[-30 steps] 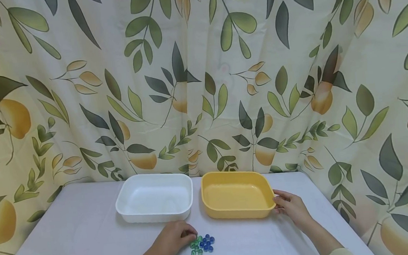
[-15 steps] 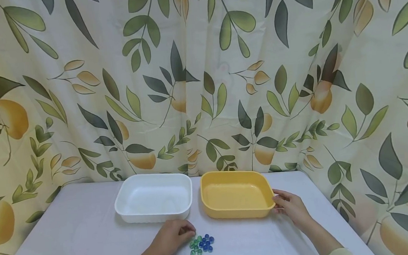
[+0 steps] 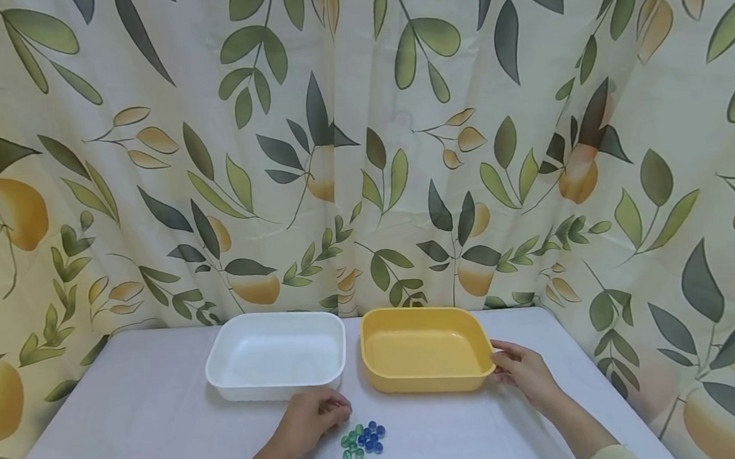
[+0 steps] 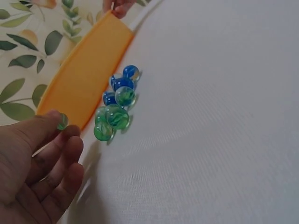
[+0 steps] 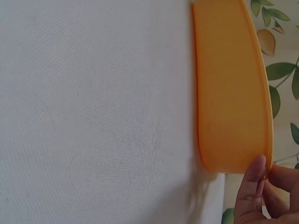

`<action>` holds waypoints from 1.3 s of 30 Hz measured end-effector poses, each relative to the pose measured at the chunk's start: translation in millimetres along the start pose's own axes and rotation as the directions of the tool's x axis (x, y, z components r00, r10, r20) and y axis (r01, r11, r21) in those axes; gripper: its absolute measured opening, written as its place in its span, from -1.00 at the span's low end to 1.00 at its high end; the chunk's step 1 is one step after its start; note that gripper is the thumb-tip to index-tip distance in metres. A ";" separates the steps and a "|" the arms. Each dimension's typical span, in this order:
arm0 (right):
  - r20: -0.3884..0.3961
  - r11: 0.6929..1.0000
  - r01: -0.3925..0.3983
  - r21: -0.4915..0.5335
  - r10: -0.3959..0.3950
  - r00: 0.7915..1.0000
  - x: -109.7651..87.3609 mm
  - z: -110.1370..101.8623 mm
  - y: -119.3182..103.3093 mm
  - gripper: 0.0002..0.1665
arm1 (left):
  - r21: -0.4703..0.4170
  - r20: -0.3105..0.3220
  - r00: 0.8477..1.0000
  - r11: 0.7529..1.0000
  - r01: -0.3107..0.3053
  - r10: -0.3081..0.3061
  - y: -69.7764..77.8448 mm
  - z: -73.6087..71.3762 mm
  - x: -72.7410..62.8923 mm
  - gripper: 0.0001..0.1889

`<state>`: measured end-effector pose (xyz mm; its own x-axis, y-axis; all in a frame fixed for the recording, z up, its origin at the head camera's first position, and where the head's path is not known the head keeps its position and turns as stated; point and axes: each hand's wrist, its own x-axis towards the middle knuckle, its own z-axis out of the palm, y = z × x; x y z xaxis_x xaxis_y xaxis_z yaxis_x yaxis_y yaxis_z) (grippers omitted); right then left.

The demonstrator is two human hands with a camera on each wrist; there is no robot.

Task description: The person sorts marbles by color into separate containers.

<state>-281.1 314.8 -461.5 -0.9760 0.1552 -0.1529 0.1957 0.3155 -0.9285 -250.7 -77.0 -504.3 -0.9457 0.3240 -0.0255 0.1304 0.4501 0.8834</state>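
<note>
My left hand (image 3: 308, 420) pinches a clear green marble (image 4: 62, 121) between thumb and forefinger, best seen in the left wrist view. It hovers beside a cluster of marbles, just in front of the white tray (image 3: 250, 391). In that cluster, green marbles (image 3: 352, 446) lie on the left and blue marbles (image 3: 373, 437) on the right, several of each. At the right end of the yellow tray (image 3: 420, 383), my right hand (image 3: 530, 377) grips the rim, with the thumb against the outer wall in the right wrist view. Both trays hold nothing visible.
A white cloth covers the table (image 3: 130, 440). Behind the trays hangs a curtain (image 3: 360, 150) printed with leaves and fruit, which also runs down both sides. A narrow gap separates the two trays.
The left hand has risen slightly away from the marbles, towards the white tray, with its pinched marble. The right hand still holds the yellow tray, and the cluster looks the same.
</note>
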 end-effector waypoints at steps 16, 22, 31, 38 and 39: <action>0.079 0.992 -0.084 0.090 0.077 0.994 5.7 -8.3 -1.5 -0.36 | -0.112 0.041 0.997 0.991 0.077 -0.073 16.2 -2.7 2.2 -0.79; 0.116 0.990 -0.116 0.080 0.107 0.987 4.1 -11.2 -9.0 -0.36 | -0.112 0.048 0.997 0.991 0.070 -0.065 22.5 -4.4 5.0 -0.79; 0.195 0.987 -0.129 0.097 0.108 0.975 2.2 -19.2 -18.5 -0.31 | -0.108 0.013 0.998 0.993 0.057 -0.055 32.1 -5.7 13.3 -0.74; 0.177 0.976 -0.189 0.108 0.168 0.970 3.3 -20.6 -20.2 -0.30 | -0.132 -0.048 0.997 0.990 0.054 -0.060 42.6 -5.9 18.9 -0.76; 0.175 0.974 -0.196 0.111 0.175 0.969 3.5 -20.6 -20.1 -0.30 | -0.134 -0.054 0.996 0.989 0.062 -0.070 44.9 -5.9 19.8 -0.77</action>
<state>-286.5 328.3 -436.4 -0.9283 0.0419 -0.3694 0.3709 0.1732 -0.9124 -265.3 -55.3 -462.3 -0.9673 0.2458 -0.0618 0.0302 0.3539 0.9348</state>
